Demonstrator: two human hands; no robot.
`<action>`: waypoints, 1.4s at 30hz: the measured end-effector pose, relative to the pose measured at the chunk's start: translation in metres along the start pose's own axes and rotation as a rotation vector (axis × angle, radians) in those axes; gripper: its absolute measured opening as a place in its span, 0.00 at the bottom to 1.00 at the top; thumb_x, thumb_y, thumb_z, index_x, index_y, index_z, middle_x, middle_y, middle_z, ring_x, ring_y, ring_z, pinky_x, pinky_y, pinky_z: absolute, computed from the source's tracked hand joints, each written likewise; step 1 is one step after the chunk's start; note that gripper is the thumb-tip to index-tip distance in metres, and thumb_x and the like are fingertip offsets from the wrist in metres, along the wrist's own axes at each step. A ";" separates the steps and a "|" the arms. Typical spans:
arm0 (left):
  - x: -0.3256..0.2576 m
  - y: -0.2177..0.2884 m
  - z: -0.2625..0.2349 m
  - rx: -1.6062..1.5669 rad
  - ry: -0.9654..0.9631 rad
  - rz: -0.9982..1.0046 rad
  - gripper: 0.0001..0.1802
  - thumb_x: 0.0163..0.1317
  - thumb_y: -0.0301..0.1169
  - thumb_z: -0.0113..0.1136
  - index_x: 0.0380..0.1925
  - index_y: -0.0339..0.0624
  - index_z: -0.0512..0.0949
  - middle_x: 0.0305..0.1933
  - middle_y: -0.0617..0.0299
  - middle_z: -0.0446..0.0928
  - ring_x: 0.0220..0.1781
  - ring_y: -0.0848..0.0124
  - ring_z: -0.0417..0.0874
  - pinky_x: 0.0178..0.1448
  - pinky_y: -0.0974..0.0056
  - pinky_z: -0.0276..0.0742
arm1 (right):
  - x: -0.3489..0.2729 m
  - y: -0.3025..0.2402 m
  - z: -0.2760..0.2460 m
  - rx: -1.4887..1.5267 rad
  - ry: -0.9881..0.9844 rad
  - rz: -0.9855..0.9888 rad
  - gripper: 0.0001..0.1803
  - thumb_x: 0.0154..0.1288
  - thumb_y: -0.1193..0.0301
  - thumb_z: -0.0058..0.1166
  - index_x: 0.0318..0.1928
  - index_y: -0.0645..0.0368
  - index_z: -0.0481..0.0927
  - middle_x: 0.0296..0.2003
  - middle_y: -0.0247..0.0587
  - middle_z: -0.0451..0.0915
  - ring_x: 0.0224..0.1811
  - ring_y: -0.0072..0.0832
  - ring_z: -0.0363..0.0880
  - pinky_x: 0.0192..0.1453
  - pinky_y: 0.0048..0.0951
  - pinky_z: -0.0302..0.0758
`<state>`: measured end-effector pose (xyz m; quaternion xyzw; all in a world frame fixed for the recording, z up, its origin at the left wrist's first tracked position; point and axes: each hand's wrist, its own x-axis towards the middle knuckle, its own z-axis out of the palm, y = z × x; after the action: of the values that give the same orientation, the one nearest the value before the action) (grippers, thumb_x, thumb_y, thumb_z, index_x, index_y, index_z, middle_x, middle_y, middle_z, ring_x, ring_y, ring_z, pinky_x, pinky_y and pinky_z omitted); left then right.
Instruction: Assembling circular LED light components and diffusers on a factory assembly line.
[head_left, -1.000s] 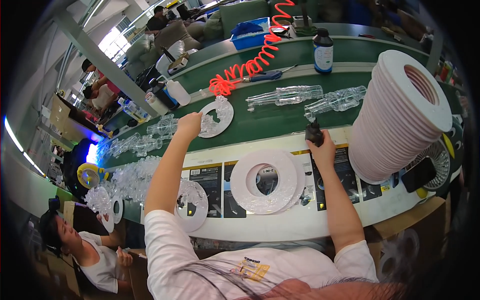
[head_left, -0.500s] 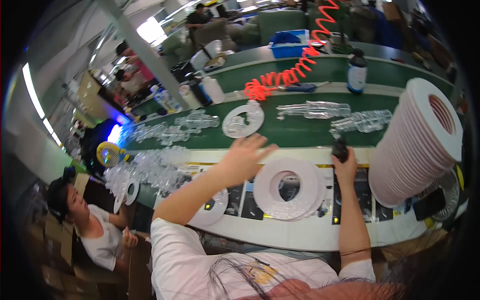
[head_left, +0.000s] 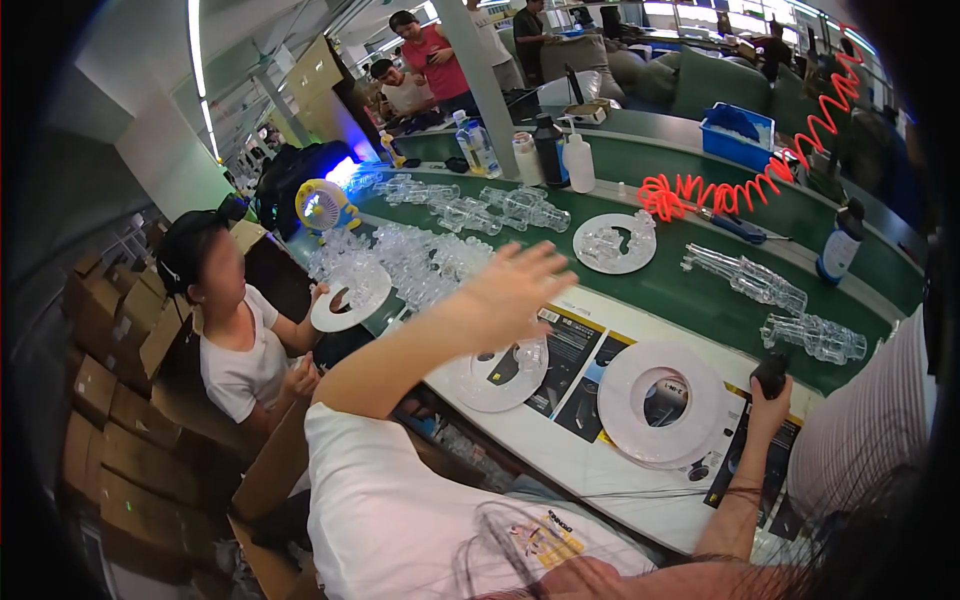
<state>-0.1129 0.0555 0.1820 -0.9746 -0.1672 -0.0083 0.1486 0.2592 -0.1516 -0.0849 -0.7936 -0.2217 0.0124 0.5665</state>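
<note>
My left hand (head_left: 512, 288), slightly blurred, is raised over the bench with its fingers spread and nothing in it. Under that forearm lies a white ring disc (head_left: 487, 392) with a clear plastic part on it. My right hand (head_left: 768, 408) is wrapped round a small black handheld object (head_left: 771, 372), whose exact kind I cannot make out. Between the two hands sits a short stack of flat white rings (head_left: 622, 405). Beyond my left hand, another white disc (head_left: 640, 262) carries clear plastic pieces on the green belt.
Clear plastic parts (head_left: 745, 277) lie along the belt, heaped at left. A tall stack of white rings (head_left: 865, 440) stands at right. Bottles (head_left: 578, 163), a red coiled hose (head_left: 720, 193) and a small fan (head_left: 322, 207) are farther off. A co-worker (head_left: 240, 345) at left holds a ring.
The view has swung left, showing more of the co-worker and boxes. My left hand has moved left, away from the disc on the belt. My right hand still grips the black object.
</note>
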 end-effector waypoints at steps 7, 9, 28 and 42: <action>-0.103 -0.160 -0.011 -0.101 0.341 -0.647 0.20 0.57 0.31 0.56 0.50 0.40 0.76 0.53 0.47 0.76 0.56 0.52 0.75 0.59 0.56 0.70 | -0.001 0.002 0.004 0.068 0.050 -0.097 0.21 0.53 0.73 0.64 0.46 0.63 0.70 0.38 0.44 0.79 0.40 0.32 0.79 0.46 0.29 0.73; -0.146 -0.197 0.002 -0.089 0.327 -0.827 0.19 0.58 0.30 0.53 0.51 0.40 0.76 0.51 0.45 0.76 0.54 0.52 0.77 0.56 0.55 0.72 | -0.001 0.003 0.002 0.063 0.049 -0.110 0.22 0.53 0.73 0.64 0.47 0.63 0.71 0.39 0.44 0.79 0.40 0.32 0.79 0.46 0.30 0.73; -0.285 -0.231 0.139 -0.864 0.125 -1.792 0.33 0.49 0.44 0.69 0.51 0.35 0.73 0.42 0.55 0.79 0.39 0.59 0.82 0.39 0.54 0.79 | 0.000 0.012 -0.002 0.080 0.068 -0.095 0.25 0.54 0.72 0.65 0.51 0.64 0.70 0.41 0.44 0.79 0.43 0.33 0.79 0.50 0.29 0.72; -0.251 -0.245 0.194 -1.339 0.923 -1.088 0.20 0.51 0.18 0.59 0.47 0.38 0.72 0.45 0.59 0.78 0.35 0.70 0.81 0.38 0.67 0.79 | -0.004 0.002 -0.004 0.018 -0.031 -0.032 0.33 0.55 0.69 0.66 0.57 0.70 0.67 0.48 0.48 0.78 0.49 0.33 0.77 0.54 0.30 0.72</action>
<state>-0.4372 0.2516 0.0499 -0.5483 -0.4801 -0.5495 -0.4086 0.2571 -0.1572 -0.0865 -0.7845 -0.2429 0.0179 0.5702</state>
